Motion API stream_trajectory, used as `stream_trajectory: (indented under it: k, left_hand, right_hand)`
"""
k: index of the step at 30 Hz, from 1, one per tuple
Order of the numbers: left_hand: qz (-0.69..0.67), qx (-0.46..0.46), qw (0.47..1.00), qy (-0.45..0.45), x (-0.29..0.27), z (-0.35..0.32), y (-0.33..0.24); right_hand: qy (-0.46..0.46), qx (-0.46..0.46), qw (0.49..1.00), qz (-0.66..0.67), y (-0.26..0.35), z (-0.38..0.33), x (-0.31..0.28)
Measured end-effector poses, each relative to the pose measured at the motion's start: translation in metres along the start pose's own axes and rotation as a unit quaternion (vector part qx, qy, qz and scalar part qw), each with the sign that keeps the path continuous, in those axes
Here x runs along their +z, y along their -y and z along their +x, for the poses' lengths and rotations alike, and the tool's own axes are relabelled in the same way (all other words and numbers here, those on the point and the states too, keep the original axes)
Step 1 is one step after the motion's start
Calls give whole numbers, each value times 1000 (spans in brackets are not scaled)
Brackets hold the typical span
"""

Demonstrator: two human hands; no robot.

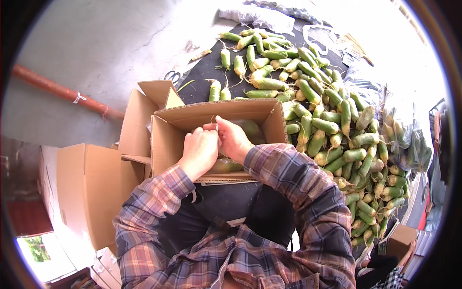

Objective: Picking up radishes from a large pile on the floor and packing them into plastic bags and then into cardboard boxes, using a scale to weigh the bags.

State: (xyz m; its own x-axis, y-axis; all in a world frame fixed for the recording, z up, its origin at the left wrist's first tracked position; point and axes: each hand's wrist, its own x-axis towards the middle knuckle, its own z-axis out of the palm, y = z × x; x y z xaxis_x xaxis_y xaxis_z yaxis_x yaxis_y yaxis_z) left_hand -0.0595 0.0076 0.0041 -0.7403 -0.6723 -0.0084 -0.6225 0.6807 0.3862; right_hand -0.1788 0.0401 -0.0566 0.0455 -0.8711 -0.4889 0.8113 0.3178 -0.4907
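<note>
An open cardboard box [218, 110] stands right in front of me. My left hand [199, 148] is over its opening, fingers curled closed. Touching it, my right hand [234, 139] has its thumb and fingers pressed together at the same spot. Whatever they pinch between them is too small or hidden to make out. Below the hands, green radishes [225, 166] lie in the box, seemingly under clear plastic; my hands and wrists cover part of them.
A large heap of green radishes [325, 126] spreads over a dark sheet [197, 86] to the right. Open cardboard boxes [77, 192] stand at left, with scissors [172, 75] beyond them. Filled plastic bags [403, 130] and another person's arm [406, 255] are at right. An orange-red pipe [57, 90] runs at far left.
</note>
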Motion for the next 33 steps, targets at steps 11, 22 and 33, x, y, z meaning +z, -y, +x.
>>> stream_trajectory:
  k: [11,22,33]
  left_hand:
    - [-206,-278,915,208,13,36,75]
    - [-55,-311,930,187,63,35,101]
    - [-190,-305,926,118,64,28,96]
  right_hand:
    - [-45,-71,800,-594,7,14,-34]
    - [1,-8,531,-848,3,8,-23]
    - [-172,-30,558,-811,-7,42,-51]
